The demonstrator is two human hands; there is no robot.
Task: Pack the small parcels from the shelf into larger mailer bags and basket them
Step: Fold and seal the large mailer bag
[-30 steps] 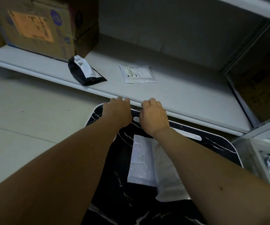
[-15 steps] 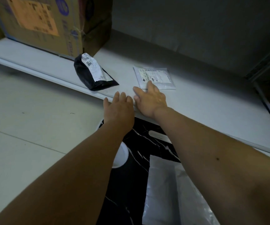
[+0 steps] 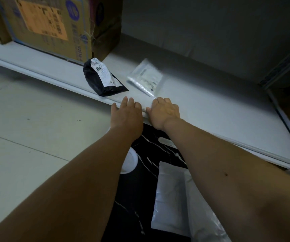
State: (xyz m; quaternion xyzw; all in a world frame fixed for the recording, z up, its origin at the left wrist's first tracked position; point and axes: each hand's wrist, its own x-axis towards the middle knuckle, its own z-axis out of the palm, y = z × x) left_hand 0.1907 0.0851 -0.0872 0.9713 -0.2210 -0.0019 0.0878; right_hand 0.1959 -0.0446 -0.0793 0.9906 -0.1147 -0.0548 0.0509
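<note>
**Q:** Where both hands are seen at the shelf edge, which parcel is nearer, and to which hand?

**A:** The clear parcel (image 3: 145, 76) is shown lying on the shelf (image 3: 210, 109), ahead of the right hand (image 3: 164, 111). Its near corner is met by the right fingertips (image 3: 155, 100), which appear curled over it; whether the corner is truly pinched cannot be told, since the parcel is blurred. The left hand (image 3: 126, 113) is held flat with straight fingers over the shelf lip, and nothing is gripped by it.

**Q:** How is the parcel's long axis laid?

**A:** It is laid on a diagonal, from the far left back toward the right hand, so that one corner is presented to that hand. The black parcel (image 3: 103, 79), with its white label, is seen just beside the clear one, to the left and ahead of the left hand, near the cardboard box (image 3: 50, 27).

**Q:** What does the coming move seem to call for?

**A:** A pull toward the body along that diagonal is judged likely, made by the right hand, which is the nearer. The white mailer bags (image 3: 172, 198) are shown below on the dark marbled bench (image 3: 123, 206), under the right forearm, well apart from the parcels. No basket is shown.
</note>
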